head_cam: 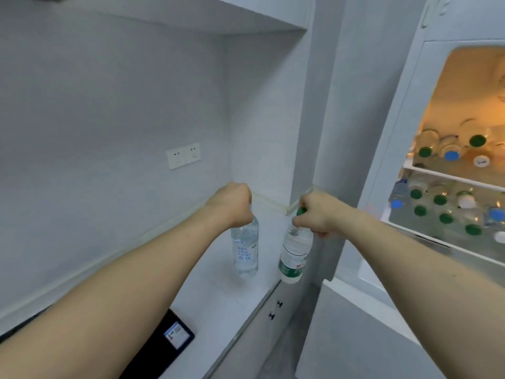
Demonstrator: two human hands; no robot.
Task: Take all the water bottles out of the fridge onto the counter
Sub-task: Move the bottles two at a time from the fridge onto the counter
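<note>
My left hand [232, 202] grips the top of a clear bottle with blue lettering [245, 248], held upright at the white counter [224, 302]; whether its base touches I cannot tell. My right hand [314, 213] grips the neck of a green-capped bottle with a green and white label [293, 258], which hangs tilted over the counter's right edge. At the right the fridge [464, 170] stands open and lit, its two visible shelves packed with several bottles with green, blue and white caps.
A black device with a small screen [175, 335] lies on the counter near me. A double wall socket [183, 155] sits on the back wall. Cabinet doors with black knobs [275, 310] are below the counter. The fridge's lower door [355, 332] juts out at bottom right.
</note>
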